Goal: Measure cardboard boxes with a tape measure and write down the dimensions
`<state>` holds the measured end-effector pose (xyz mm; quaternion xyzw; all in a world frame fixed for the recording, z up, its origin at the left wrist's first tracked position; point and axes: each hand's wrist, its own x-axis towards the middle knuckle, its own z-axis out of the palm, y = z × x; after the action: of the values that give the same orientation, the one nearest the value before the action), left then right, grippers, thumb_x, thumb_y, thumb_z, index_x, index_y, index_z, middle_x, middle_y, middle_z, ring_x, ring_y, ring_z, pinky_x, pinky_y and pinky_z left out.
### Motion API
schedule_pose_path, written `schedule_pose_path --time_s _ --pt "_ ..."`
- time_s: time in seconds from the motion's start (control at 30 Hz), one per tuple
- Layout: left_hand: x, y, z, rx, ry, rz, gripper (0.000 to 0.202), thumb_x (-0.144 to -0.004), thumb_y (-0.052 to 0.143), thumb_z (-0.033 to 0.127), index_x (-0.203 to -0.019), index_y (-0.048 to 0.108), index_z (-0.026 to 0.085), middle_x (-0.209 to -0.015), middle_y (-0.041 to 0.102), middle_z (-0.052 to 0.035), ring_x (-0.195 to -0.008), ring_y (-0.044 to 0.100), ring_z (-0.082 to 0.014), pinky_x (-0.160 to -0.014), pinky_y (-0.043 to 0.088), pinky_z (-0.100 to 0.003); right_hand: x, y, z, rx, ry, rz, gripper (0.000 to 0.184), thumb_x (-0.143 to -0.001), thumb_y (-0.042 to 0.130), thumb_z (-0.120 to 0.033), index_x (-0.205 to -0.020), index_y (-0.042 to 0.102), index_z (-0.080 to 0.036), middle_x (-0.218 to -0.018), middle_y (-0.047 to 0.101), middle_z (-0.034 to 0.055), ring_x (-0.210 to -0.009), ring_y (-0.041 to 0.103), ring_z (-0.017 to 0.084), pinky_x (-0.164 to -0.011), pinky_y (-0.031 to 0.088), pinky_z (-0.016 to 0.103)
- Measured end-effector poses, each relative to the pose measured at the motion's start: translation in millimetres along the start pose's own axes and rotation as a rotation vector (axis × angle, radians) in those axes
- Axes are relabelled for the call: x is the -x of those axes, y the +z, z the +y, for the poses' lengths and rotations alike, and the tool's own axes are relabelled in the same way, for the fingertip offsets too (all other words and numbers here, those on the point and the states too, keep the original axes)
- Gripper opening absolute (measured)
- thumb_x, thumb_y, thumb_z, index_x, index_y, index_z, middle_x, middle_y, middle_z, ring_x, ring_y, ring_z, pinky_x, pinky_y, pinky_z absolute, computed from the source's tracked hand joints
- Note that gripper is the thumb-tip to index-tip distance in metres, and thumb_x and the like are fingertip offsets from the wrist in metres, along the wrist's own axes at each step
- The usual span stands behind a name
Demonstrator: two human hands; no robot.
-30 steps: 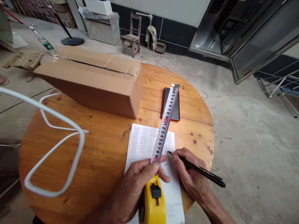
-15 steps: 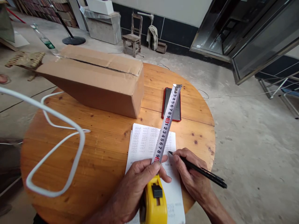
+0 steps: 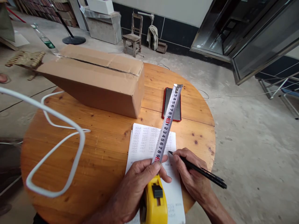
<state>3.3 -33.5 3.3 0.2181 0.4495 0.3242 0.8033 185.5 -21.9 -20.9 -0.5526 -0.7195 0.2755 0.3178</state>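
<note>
My left hand grips a yellow tape measure near the table's front edge, thumb pressed on the blade. Its white blade sticks out away from me, over the paper and the phone. My right hand is closed on a black pen, tip touching a sheet of paper filled with rows of written numbers. A red-cased phone lies face up beyond the paper. A closed cardboard box lies on the round wooden table at the back left.
A white cable loops across the table's left side. Beyond the table on the concrete floor are a small wooden chair, a plastic bottle and a lamp base. A metal-framed glass door stands at the right.
Almost nothing has changed. The tape blade's tip has drifted slightly to the right; both hands keep their grips in place.
</note>
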Motion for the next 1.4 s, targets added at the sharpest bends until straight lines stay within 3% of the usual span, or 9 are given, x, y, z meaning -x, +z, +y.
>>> schedule_pose_path --time_s 0.33,0.53,0.77,1.1,1.3,1.4 --pt "3.5 -0.7 -0.7 0.003 -0.026 -0.006 0.036 -0.087 0.053 0.040 -0.071 0.074 0.016 -0.136 0.055 -0.0072 -0.049 0.051 -0.0050 -0.045 0.030 -0.023 -0.7 0.7 0.5 -0.005 -0.010 -0.005 0.012 -0.091 0.048 -0.020 -0.086 0.059 -0.021 -0.076 0.062 -0.0004 -0.067 0.059 0.012 -0.062 0.046 0.024" --pt "2.3 -1.2 -0.8 0.007 -0.009 0.003 0.036 -0.089 0.051 0.039 -0.072 0.074 0.016 -0.135 0.056 -0.0067 -0.049 0.051 -0.0042 -0.049 0.034 -0.023 -3.0 1.0 -2.9 0.025 0.014 0.031 0.014 -0.090 0.049 -0.019 -0.082 0.060 -0.020 -0.070 0.061 -0.0010 -0.061 0.057 0.011 -0.057 0.043 0.022" --pt "0.9 0.0 -1.3 0.015 -0.030 -0.005 0.036 -0.088 0.052 0.039 -0.071 0.074 0.016 -0.136 0.055 -0.0062 -0.051 0.053 -0.0049 -0.046 0.031 -0.022 -1.4 0.2 -0.5 -0.021 -0.018 -0.015 0.012 -0.090 0.049 -0.019 -0.086 0.060 -0.021 -0.074 0.063 -0.0008 -0.064 0.058 0.011 -0.060 0.045 0.023" --pt "2.5 -1.1 -0.8 -0.021 -0.041 0.017 0.036 -0.087 0.053 0.042 -0.073 0.073 0.016 -0.133 0.057 -0.0058 -0.051 0.050 -0.0046 -0.046 0.030 -0.023 2.1 -1.0 0.9 -0.040 0.065 0.064 0.012 -0.090 0.050 -0.022 -0.081 0.058 -0.021 -0.066 0.056 -0.0035 -0.057 0.052 0.009 -0.055 0.042 0.021" --pt "0.7 -0.8 -0.7 -0.027 -0.045 0.016 0.036 -0.087 0.053 0.043 -0.074 0.073 0.017 -0.131 0.059 -0.0053 -0.068 0.058 -0.0111 -0.055 0.034 -0.024 2.4 -0.7 1.3 -0.046 0.088 0.078 0.013 -0.090 0.050 -0.022 -0.080 0.057 -0.020 -0.063 0.054 -0.0041 -0.053 0.049 0.009 -0.052 0.040 0.020" --pt "1.1 -1.7 -1.5 -0.027 -0.040 0.001 0.036 -0.087 0.052 0.043 -0.073 0.073 0.017 -0.133 0.057 -0.0045 -0.061 0.055 -0.0081 -0.056 0.035 -0.024 1.2 -0.7 -0.1 -0.047 0.065 0.071 0.012 -0.090 0.050 -0.021 -0.081 0.058 -0.020 -0.066 0.056 -0.0035 -0.055 0.050 0.009 -0.052 0.040 0.020"
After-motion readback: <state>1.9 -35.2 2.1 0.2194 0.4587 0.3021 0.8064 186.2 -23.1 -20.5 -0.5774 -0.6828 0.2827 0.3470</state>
